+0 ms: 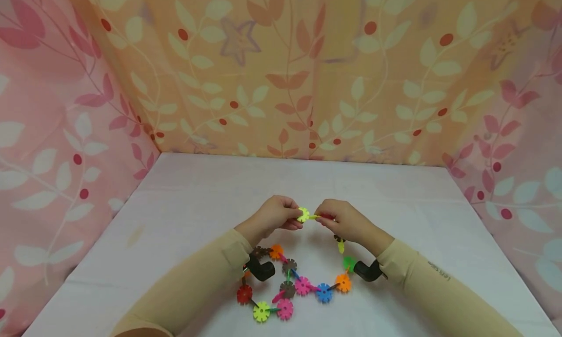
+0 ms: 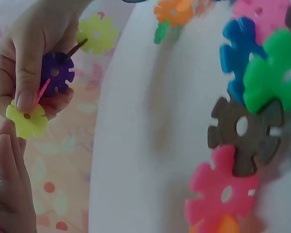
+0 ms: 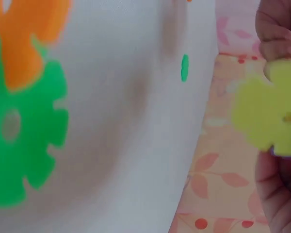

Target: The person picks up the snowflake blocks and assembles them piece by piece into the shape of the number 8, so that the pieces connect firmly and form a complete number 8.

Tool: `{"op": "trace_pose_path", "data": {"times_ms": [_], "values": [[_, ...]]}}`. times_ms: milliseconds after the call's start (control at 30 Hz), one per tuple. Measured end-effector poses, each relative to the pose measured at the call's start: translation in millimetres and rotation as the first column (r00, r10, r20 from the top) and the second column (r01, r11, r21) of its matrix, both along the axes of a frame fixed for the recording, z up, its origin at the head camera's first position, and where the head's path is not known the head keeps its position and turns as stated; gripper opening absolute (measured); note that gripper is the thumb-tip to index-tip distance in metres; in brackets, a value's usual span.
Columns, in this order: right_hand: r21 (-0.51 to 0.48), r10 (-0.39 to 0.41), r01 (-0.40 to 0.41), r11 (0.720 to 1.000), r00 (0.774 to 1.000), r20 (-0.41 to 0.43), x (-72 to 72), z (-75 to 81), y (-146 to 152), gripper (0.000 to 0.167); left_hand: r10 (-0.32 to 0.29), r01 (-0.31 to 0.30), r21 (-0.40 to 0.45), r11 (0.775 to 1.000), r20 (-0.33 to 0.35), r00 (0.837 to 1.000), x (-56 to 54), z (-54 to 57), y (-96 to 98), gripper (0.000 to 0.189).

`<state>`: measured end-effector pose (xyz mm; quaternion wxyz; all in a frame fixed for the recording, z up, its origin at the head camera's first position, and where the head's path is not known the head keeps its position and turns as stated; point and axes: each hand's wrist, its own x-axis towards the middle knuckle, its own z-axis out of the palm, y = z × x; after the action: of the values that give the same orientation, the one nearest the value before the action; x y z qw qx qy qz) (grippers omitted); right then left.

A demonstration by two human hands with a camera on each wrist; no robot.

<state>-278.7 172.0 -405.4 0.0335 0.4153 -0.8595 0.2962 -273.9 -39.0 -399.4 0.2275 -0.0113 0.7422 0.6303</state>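
My left hand (image 1: 281, 214) pinches a yellow-green notched disc (image 1: 303, 215) between thumb and fingers above the table. Close on its right, my right hand (image 1: 344, 219) grips the end of a chain of slotted plastic discs. In the left wrist view that hand holds a purple disc (image 2: 58, 75) and an edge-on pink disc (image 2: 42, 92), its thumb against a yellow disc (image 2: 28, 121). Fingers of the left hand (image 2: 12, 179) touch this yellow disc from below. The chain hangs from the right hand past a green disc (image 1: 349, 264) to the table.
On the white table (image 1: 210, 190), joined discs form a loop, including a red disc (image 1: 244, 294), a pink disc (image 1: 285, 308) and a blue disc (image 1: 324, 293). Black wrist cameras hang below both sleeves. Patterned curtains (image 1: 290, 83) stand behind and at the sides.
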Motion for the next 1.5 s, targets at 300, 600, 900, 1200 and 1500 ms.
{"op": "trace_pose_path", "data": {"times_ms": [300,600,900,1200,1500], "values": [[-0.024,0.015,-0.019,1.0,0.987,-0.158,7.3,3.1,-9.1,0.007,0.042,-0.042,0.037,0.998,-0.013,0.999,10.9,0.0,1.2,0.015],[-0.049,0.06,-0.076,0.996,0.963,-0.264,1.4,7.7,-15.6,0.01,0.1,-0.093,0.167,0.982,-0.037,0.994,15.9,3.7,5.0,0.012],[0.145,-0.043,0.044,0.988,0.999,-0.011,-4.9,3.5,-16.3,0.007,-0.106,0.061,-0.266,0.962,-0.161,0.981,-24.8,-8.1,-30.8,0.032],[0.124,-0.167,0.142,0.982,0.959,0.228,-7.2,-4.6,-10.0,0.033,-0.349,0.119,-0.763,0.635,-0.147,0.925,-52.8,-28.7,-49.7,0.026],[0.106,-0.175,0.15,0.983,0.938,0.298,-8.0,-5.4,-11.5,0.036,-0.49,0.181,-0.848,0.498,-0.103,0.866,-47.8,-34.7,-42.2,0.021]]}}
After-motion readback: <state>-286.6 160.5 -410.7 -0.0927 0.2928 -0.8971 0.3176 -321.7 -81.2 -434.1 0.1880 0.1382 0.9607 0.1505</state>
